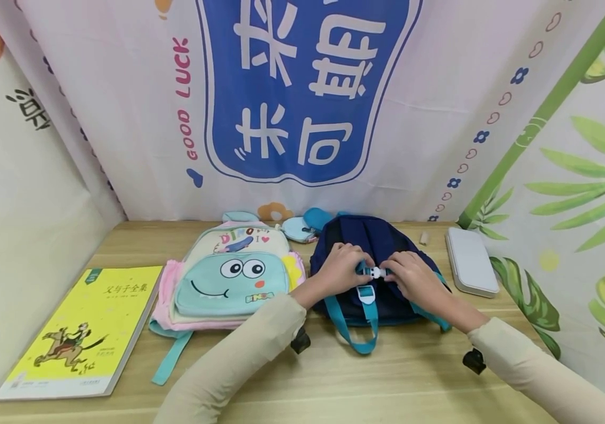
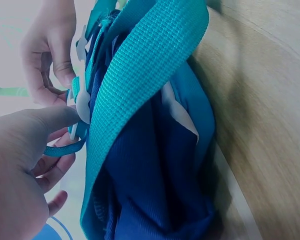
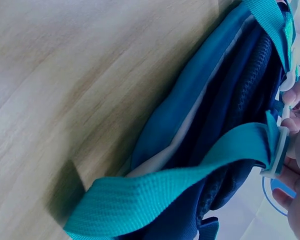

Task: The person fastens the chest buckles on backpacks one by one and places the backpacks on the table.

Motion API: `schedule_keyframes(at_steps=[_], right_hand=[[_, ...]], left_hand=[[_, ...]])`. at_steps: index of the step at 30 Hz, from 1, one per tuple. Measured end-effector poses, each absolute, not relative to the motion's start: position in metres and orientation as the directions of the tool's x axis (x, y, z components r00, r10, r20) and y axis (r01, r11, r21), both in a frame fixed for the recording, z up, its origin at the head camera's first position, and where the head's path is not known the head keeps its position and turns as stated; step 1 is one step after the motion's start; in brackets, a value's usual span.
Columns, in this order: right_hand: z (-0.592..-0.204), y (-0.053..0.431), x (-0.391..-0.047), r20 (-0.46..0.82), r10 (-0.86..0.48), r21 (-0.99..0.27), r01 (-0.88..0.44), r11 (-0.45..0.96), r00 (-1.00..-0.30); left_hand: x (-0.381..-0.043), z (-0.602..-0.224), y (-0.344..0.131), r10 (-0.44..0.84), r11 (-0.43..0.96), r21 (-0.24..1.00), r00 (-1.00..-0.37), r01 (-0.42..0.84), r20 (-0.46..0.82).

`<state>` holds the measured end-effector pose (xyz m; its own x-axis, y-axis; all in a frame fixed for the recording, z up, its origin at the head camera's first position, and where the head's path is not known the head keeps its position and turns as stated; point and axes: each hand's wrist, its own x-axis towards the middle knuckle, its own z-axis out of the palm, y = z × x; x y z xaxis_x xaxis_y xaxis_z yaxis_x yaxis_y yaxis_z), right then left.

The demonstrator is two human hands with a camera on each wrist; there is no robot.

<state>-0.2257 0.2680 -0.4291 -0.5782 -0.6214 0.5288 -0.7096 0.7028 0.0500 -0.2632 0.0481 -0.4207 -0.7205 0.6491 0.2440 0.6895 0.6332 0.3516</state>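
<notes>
A dark blue backpack (image 1: 355, 235) with teal straps (image 1: 368, 330) lies on the table, its strap side up. Over its middle, both hands meet at a small white buckle (image 1: 376, 272). The left hand (image 1: 341, 270) pinches the buckle's left end, where a teal strap joins it. From the other side, the right hand (image 1: 416, 280) pinches the right end between thumb and fingers. Whether the buckle's halves are fully joined cannot be told. Just below hangs a white strap adjuster (image 1: 366, 294). In the right wrist view, another white adjuster (image 3: 277, 152) sits close to the right hand.
Left of the backpack lies a pink and mint dinosaur backpack (image 1: 233, 282), with a yellow book (image 1: 82, 330) beyond it. A small light-blue pouch (image 1: 298, 228) rests behind, between the bags. At right are a white case (image 1: 472, 262) and a small beige piece (image 1: 423, 238).
</notes>
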Motion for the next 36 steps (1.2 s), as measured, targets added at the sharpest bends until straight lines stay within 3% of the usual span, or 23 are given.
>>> schedule_keyframes(at_steps=[20, 29, 36], right_hand=[[-0.4275, 0.2647, -0.2262, 0.515, -0.618, -0.032, -0.734, 0.679, -0.594], [-0.4243, 0.2636, -0.2252, 0.488, -0.603, -0.065, -0.715, 0.696, -0.631], [-0.4227, 0.2636, -0.2259, 0.499, -0.616, -0.050, -0.731, 0.681, -0.609]], left_hand=[[-0.2631, -0.4219, 0.0490, 0.658, 0.565, 0.430, -0.699, 0.705, 0.281], [-0.2634, -0.4212, 0.0490, 0.643, 0.578, 0.440, -0.716, 0.687, 0.271], [-0.2617, -0.4186, 0.0488, 0.631, 0.611, 0.419, -0.733, 0.672, 0.255]])
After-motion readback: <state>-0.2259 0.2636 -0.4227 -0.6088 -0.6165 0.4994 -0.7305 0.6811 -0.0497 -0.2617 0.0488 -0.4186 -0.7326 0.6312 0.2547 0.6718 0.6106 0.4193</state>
